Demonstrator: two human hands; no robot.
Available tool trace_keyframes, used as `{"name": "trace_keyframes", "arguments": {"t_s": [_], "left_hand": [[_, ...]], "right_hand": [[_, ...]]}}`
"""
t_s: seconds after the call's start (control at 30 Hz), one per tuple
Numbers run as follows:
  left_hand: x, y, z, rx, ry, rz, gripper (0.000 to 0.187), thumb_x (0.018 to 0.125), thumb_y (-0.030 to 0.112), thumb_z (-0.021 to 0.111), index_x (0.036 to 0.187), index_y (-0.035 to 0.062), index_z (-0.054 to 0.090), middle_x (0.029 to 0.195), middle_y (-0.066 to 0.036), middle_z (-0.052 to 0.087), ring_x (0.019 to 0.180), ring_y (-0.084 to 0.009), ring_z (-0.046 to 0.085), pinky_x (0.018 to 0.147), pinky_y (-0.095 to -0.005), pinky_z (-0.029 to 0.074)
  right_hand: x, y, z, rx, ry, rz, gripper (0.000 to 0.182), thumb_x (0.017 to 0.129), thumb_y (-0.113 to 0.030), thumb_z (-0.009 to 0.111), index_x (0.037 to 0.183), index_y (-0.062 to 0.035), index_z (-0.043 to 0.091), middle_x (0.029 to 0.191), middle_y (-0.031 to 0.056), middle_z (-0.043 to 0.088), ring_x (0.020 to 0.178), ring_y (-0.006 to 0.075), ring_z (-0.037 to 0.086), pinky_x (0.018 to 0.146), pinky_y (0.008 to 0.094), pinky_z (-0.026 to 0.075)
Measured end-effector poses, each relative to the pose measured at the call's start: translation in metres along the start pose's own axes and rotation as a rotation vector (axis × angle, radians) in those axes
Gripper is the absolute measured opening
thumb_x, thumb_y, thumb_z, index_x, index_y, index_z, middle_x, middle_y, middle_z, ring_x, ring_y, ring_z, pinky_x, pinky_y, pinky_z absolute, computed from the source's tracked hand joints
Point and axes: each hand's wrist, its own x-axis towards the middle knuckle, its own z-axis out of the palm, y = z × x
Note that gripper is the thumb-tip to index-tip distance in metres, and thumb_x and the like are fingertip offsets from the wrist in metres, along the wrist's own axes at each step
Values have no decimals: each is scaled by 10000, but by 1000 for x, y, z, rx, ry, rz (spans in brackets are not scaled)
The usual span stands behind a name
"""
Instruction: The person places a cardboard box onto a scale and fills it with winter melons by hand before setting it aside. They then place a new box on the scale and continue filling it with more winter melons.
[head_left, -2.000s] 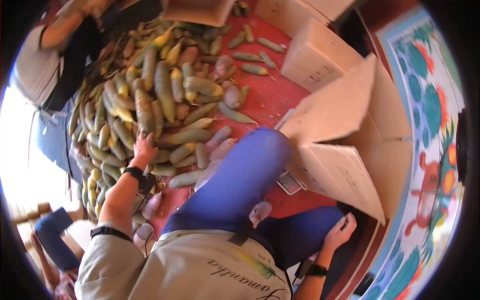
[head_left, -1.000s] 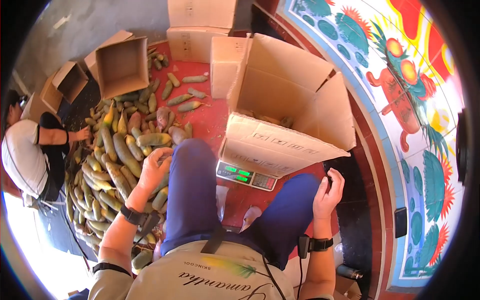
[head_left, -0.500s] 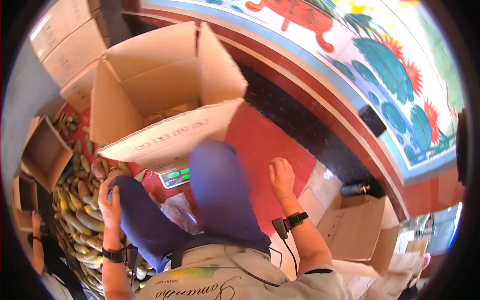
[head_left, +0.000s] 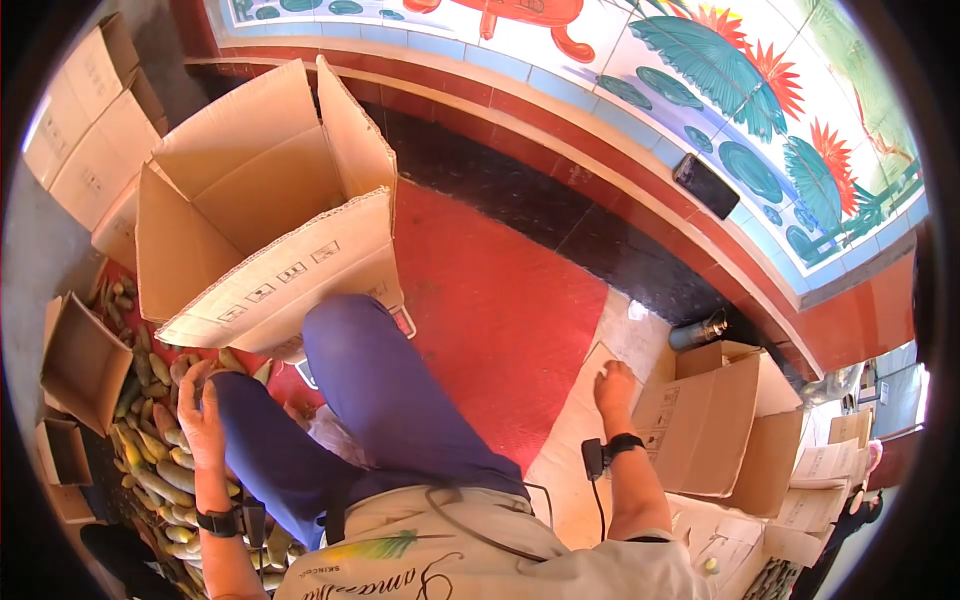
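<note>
Beside my left knee is my left hand (head_left: 201,418), raised with its fingers apart and holding nothing. My right hand (head_left: 613,388) hangs out to the right over pale cardboard (head_left: 577,455), its fingers loosely bent and nothing visible in them. A large open carton (head_left: 268,262) stands in front of my knees, tilted, with its flaps up. Part of a metal frame (head_left: 404,321) shows under its near right edge. To the left of my legs lies a heap of long green and brown vegetables (head_left: 160,480). A crumpled clear plastic bag (head_left: 332,437) sits between my legs.
Stacked cartons (head_left: 85,130) stand at the upper left, smaller open boxes (head_left: 88,362) at the left. An open carton (head_left: 700,430) and a metal flask (head_left: 697,330) are on the right. A phone (head_left: 706,185) rests on the tiled wall's ledge. Red matting (head_left: 490,300) covers the floor.
The view has turned, shifting the large carton leftward. My right hand has moved outward to the right, away from my knee. The green scale display and a co-worker's hand at lower left no longer show.
</note>
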Motion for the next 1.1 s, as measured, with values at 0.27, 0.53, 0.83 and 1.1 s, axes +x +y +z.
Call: {"name": "trace_keyframes", "arguments": {"t_s": [0.27,0.53,0.83,1.1], "left_hand": [[2,7,-7,-84,-24,-59,256,904,74,456,1129,-35,508,1121,-119,545,1054,-203,524,939,-311,386],[1,19,-16,-240,5,-126,276,912,108,474,1150,-30,489,1113,-107,545,1049,-203,525,933,-312,392],[-4,23,-22,-319,16,-197,288,920,141,490,1161,-16,489,1072,-101,571,964,-170,546,857,-281,431],[-6,26,-24,-303,10,-222,282,922,154,489,1154,-6,497,1065,-93,581,946,-155,553,844,-270,426]], "right_hand": [[-26,56,-31,-176,-99,267,206,742,-179,620,923,-85,597,944,115,586,939,289,542,799,415,406],[-72,96,-31,-374,-498,645,271,784,-218,545,1019,-100,612,1073,115,610,1033,283,559,870,415,420],[-111,121,-29,-402,-574,830,267,813,-220,553,1025,-84,640,1105,98,611,1051,249,568,871,359,449],[-121,123,-39,-286,-556,843,256,801,-214,576,983,-51,653,1068,137,621,1005,284,594,825,374,490]]}}
